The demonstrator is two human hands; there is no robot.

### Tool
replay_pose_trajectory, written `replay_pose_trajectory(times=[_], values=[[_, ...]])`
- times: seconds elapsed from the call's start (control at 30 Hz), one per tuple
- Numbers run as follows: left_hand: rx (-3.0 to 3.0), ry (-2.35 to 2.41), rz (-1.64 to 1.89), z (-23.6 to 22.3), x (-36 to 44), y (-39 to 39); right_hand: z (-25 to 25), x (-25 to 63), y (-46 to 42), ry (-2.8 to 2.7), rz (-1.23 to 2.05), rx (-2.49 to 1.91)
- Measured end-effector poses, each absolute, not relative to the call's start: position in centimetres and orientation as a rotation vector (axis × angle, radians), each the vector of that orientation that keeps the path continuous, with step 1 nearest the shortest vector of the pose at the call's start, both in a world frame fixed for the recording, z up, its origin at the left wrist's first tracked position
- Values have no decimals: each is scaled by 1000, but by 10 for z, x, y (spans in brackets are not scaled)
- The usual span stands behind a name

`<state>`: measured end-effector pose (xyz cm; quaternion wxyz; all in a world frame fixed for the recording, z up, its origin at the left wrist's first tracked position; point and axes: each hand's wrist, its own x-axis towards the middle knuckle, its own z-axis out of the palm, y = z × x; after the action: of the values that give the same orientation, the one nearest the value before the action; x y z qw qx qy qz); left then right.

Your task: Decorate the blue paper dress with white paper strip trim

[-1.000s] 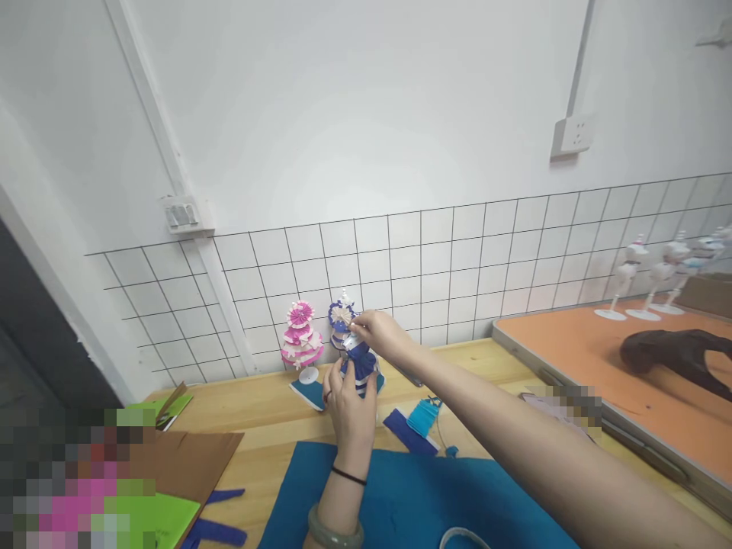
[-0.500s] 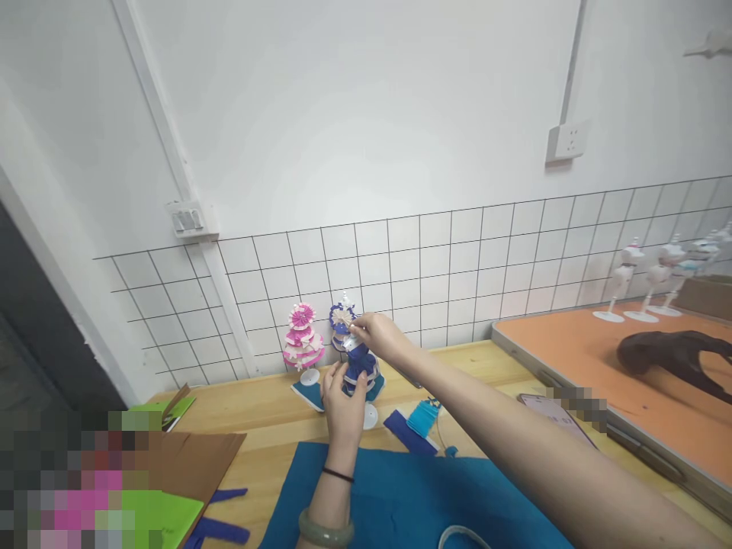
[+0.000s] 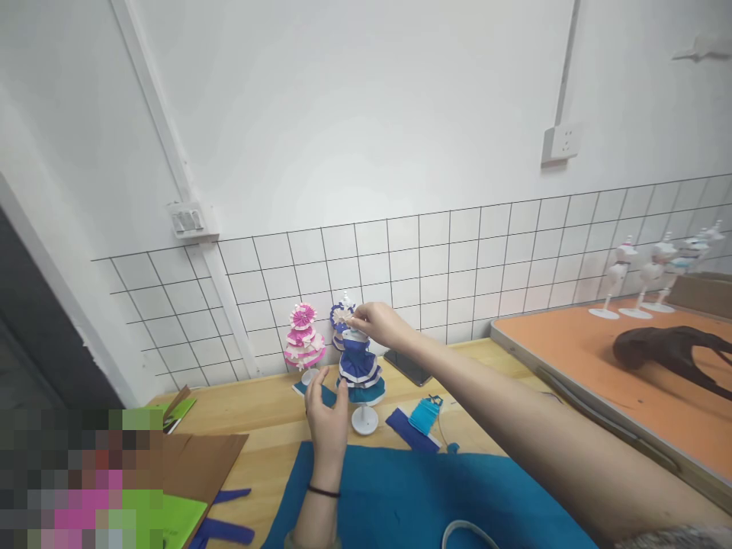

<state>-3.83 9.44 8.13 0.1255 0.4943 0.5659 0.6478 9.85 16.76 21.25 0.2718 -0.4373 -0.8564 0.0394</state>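
Observation:
A small blue-and-white dress figurine point(image 3: 359, 371) stands on a white round base on the wooden table point(image 3: 257, 415). My right hand point(image 3: 380, 325) pinches its top, by the white neck. Just left of the skirt, my left hand point(image 3: 325, 408) hovers with fingers apart and holds nothing. A pink dress figurine point(image 3: 303, 344) and another blue one point(image 3: 341, 315) stand behind, against the tiled wall.
A teal felt sheet point(image 3: 412, 499) covers the near table. Blue and turquoise felt scraps point(image 3: 417, 422) lie right of the figurine. Brown card point(image 3: 194, 465) and green sheets point(image 3: 177, 518) lie at left. An orange board point(image 3: 606, 358) at right carries three white mannequin stands point(image 3: 634, 274) and a dark object point(image 3: 663, 351).
My left hand has let go of the blue figurine's skirt and drawn back to the left. The figurine now stands on its base, with my right hand still at its top.

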Motion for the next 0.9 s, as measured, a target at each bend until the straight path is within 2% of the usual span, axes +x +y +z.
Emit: replay_pose_trajectory(times=[0.57,0.9], values=[[1055,1402,1831,87,-62,101,209,100,185,-2269,316,-1225],[654,1228,1386,55,-57,107,192,89,185,-2289,303,-1185]])
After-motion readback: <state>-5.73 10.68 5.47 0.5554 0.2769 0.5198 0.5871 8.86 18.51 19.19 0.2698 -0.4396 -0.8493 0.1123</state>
